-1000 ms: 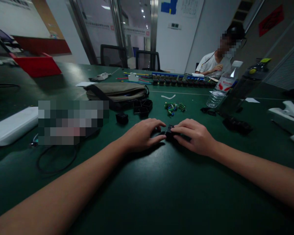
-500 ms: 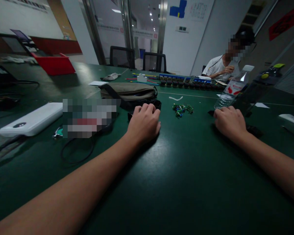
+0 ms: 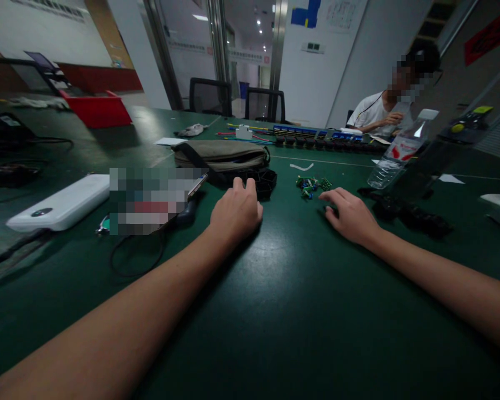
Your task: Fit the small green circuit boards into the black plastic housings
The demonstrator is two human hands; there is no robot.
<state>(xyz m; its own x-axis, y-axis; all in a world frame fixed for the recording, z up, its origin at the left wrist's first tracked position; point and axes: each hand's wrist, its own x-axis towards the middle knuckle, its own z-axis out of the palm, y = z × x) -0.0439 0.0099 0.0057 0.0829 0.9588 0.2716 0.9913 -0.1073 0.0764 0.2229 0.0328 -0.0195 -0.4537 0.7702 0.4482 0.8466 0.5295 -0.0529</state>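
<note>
My left hand [image 3: 236, 210] rests low over the green table, its fingers partly spread and reaching toward a cluster of black parts [image 3: 267, 182]. Those parts lie in front of a grey-green bag [image 3: 225, 155]; whether the fingertips touch them cannot be made out. To the right, my right hand [image 3: 352, 215] is open, thumb and fingers apart and holding nothing. Its fingertips are just short of a small pile of green circuit boards [image 3: 310, 186] with blue components. Beside that hand, more black parts [image 3: 416, 216] lie in front of the bottles.
A clear water bottle [image 3: 400, 150] and a dark bottle [image 3: 445, 147] stand at the right. On the left are a white power bank [image 3: 60, 204], a blurred-out item and a red bin [image 3: 95, 108]. Blue relay boards [image 3: 300, 132] line the back. A person [image 3: 379, 111] sits across the table.
My right hand has moved left from the black parts by the bottles toward the circuit boards, and its fingers have opened. My left hand has drawn back slightly, exposing more black parts.
</note>
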